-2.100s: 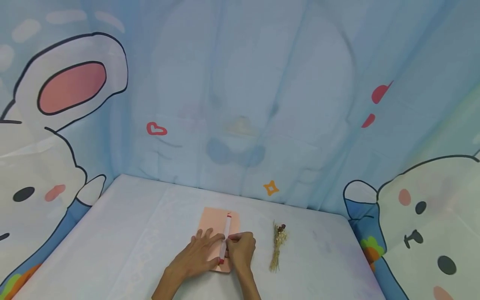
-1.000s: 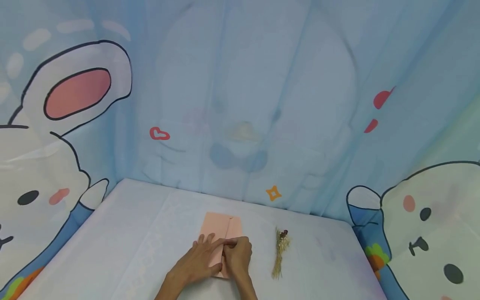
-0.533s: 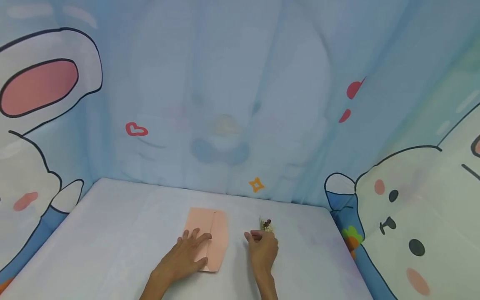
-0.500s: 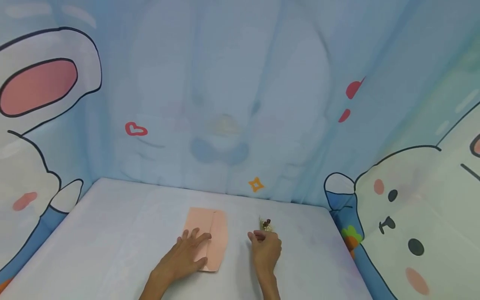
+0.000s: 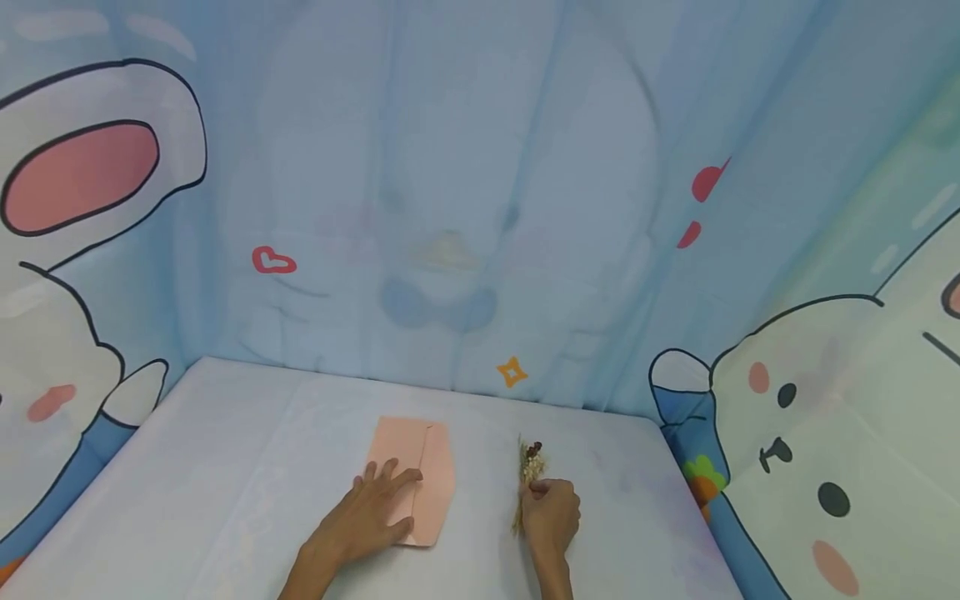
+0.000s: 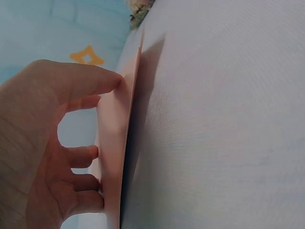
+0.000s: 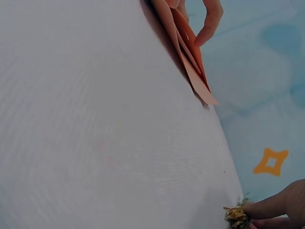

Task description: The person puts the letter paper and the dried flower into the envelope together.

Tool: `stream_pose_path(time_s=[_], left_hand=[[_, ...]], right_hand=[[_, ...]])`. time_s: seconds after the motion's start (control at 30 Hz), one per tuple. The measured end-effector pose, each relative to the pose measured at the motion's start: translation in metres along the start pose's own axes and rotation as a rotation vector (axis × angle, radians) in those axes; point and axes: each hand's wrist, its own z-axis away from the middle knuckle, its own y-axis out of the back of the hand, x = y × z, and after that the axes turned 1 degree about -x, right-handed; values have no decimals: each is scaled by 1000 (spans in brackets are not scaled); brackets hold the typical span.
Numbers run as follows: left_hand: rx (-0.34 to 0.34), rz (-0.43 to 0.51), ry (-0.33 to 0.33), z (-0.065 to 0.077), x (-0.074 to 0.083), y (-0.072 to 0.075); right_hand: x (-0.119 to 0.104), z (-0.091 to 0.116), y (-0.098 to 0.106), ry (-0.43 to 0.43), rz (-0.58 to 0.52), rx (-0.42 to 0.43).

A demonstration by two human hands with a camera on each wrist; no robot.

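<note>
Pinching dried flowers (image 5: 528,467) right of the envelope (image 5: 437,493), right grip (image 5: 552,512) should squeeze lightly, stems (image 5: 517,524) likely brittle; left grip (image 5: 367,512), released, fingers spread, rests on envelope.

An orange-pink envelope (image 7: 193,62) lies on the white tabletop (image 7: 95,114), its layers slightly parted along one edge. At the envelope's upper end, the left hand (image 7: 209,21) touches it. Right of the envelope hangs a blue curtain (image 7: 257,71), with a yellow star (image 7: 271,161) below the envelope's level. Lower still, well apart from the envelope, the right hand (image 7: 281,207), partly cut off, pinches what look like dried flowers (image 7: 237,217).
</note>
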Motion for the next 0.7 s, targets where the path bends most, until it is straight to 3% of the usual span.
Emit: stream_pose_path(time_s=[0.7], left_hand=[[6,0,-10,-2,-3,-2]], right_hand=[[1,1,0,-29,-3,32]])
